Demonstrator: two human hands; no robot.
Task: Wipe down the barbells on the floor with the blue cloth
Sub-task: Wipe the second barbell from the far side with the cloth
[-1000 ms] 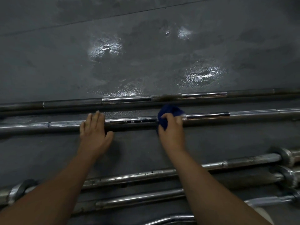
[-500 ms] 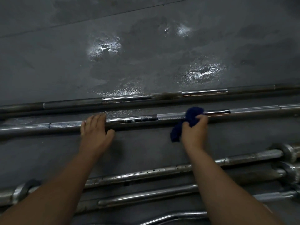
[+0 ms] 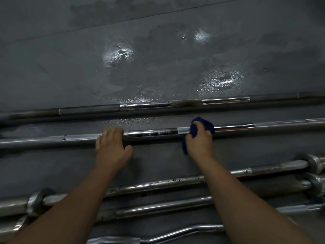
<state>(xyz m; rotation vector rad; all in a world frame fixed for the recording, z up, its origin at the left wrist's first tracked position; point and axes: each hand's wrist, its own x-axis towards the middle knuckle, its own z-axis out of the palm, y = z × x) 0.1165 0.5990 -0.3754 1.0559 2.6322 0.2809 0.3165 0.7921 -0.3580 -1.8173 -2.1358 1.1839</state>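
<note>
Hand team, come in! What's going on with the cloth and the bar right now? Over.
Left hand resting on the barbell. Right hand gripping blue cloth against the same bar. Nothing blocking the bar. Over.

The dark grey floor [image 3: 52,71] fills the upper half of the frame. A thin seam [image 3: 123,21] runs across it, rising toward the upper right. Wet patches shine at centre left [image 3: 117,55], at right of centre [image 3: 219,81], and a smaller one above [image 3: 201,36].
</note>
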